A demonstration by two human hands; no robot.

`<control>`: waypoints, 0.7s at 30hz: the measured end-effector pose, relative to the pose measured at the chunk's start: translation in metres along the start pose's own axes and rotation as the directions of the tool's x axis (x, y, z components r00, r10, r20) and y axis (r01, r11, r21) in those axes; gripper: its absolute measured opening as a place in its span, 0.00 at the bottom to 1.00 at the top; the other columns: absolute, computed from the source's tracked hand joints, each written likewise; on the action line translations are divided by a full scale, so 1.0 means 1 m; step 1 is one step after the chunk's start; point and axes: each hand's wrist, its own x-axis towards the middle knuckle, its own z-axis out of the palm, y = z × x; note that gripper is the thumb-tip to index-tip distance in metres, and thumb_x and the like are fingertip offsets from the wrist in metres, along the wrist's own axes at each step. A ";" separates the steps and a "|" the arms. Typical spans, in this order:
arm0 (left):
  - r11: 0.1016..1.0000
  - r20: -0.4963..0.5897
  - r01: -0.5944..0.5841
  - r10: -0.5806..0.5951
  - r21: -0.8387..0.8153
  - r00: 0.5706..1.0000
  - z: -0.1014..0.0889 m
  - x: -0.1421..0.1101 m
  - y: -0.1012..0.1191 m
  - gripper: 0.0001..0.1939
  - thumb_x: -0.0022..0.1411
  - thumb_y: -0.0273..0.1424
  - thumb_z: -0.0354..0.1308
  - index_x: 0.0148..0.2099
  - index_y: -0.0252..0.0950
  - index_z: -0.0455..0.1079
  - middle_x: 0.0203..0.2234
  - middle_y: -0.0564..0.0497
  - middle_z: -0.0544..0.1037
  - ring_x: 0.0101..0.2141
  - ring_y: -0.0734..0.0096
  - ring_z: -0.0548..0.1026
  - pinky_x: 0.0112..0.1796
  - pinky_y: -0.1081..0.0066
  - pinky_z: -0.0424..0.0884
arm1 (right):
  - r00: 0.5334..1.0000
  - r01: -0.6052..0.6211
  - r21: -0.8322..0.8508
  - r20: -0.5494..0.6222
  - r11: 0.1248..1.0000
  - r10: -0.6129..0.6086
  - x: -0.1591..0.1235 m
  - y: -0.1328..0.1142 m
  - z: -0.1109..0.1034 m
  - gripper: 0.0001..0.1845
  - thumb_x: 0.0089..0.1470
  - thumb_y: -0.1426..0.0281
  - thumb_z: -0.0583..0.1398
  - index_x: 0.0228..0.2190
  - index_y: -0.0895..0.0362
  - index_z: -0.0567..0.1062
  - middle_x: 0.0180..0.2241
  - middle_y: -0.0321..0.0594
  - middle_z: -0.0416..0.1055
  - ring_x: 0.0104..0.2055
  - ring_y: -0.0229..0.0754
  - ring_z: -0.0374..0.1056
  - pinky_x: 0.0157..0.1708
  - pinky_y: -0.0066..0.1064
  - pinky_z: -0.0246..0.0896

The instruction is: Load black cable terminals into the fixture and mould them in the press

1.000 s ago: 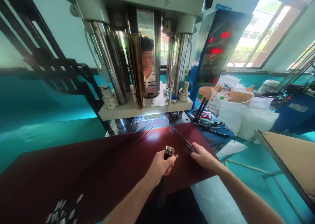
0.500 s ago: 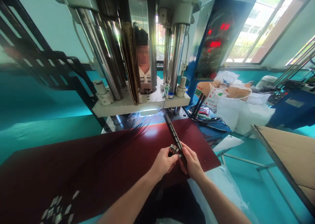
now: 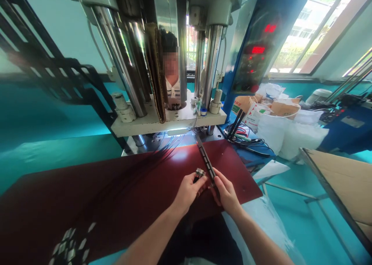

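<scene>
My left hand (image 3: pixel 188 190) is closed round a small bundle of metal-tipped parts (image 3: pixel 199 174), their ends sticking out above my fingers. My right hand (image 3: pixel 226 190) grips the near end of a long black slotted strip (image 3: pixel 205 159) that lies on the dark red table (image 3: pixel 116 187) and points away toward the press. Both hands are close together, almost touching, at the table's near right part.
A large press (image 3: pixel 162 63) with steel columns stands behind the table; a person sits beyond it. A control panel (image 3: pixel 255 51) with red digits is at right. Black cables (image 3: pixel 247 141), white bags (image 3: pixel 290 135) and a cardboard sheet (image 3: pixel 343 179) lie to the right. Small metal pieces (image 3: pixel 72 245) lie bottom left.
My right hand pulled the black strip in from the right and swung it to point away from me. The two hands came together; the bundle now sits lower in my left fist.
</scene>
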 end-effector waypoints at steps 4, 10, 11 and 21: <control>1.000 -0.048 0.008 -0.007 0.009 0.999 -0.002 0.004 -0.002 0.16 0.51 0.42 0.56 0.25 0.34 0.60 0.11 0.59 0.61 0.12 0.81 0.56 0.14 0.78 0.51 | 0.999 -0.031 0.051 -0.006 0.998 0.031 0.000 0.003 -0.003 0.29 0.57 0.55 0.51 0.54 0.59 0.60 0.10 0.26 0.56 0.09 0.29 0.49 0.08 0.19 0.42; 0.996 0.029 0.086 -0.086 0.010 0.996 0.004 0.003 0.004 0.17 0.47 0.40 0.60 0.20 0.34 0.58 0.09 0.60 0.57 0.12 0.83 0.53 0.14 0.77 0.47 | 0.997 -0.054 0.056 0.060 0.997 0.051 0.002 0.001 -0.006 0.32 0.57 0.56 0.52 0.57 0.60 0.57 0.11 0.26 0.57 0.09 0.29 0.48 0.07 0.19 0.39; 0.997 0.038 0.080 -0.079 -0.010 0.996 0.004 0.002 0.006 0.18 0.47 0.40 0.60 0.20 0.34 0.58 0.09 0.60 0.57 0.12 0.83 0.52 0.14 0.77 0.47 | 0.996 -0.053 0.057 0.069 0.997 0.049 0.002 0.000 -0.006 0.31 0.57 0.56 0.52 0.57 0.60 0.57 0.11 0.26 0.56 0.09 0.29 0.48 0.07 0.19 0.39; 0.996 0.018 0.079 -0.078 -0.048 0.997 0.002 0.004 0.003 0.18 0.44 0.40 0.61 0.20 0.34 0.59 0.09 0.59 0.58 0.11 0.83 0.53 0.14 0.77 0.46 | 0.994 -0.053 0.022 0.094 0.998 0.050 0.003 -0.007 -0.006 0.31 0.56 0.56 0.53 0.55 0.62 0.60 0.10 0.26 0.56 0.09 0.28 0.47 0.07 0.20 0.37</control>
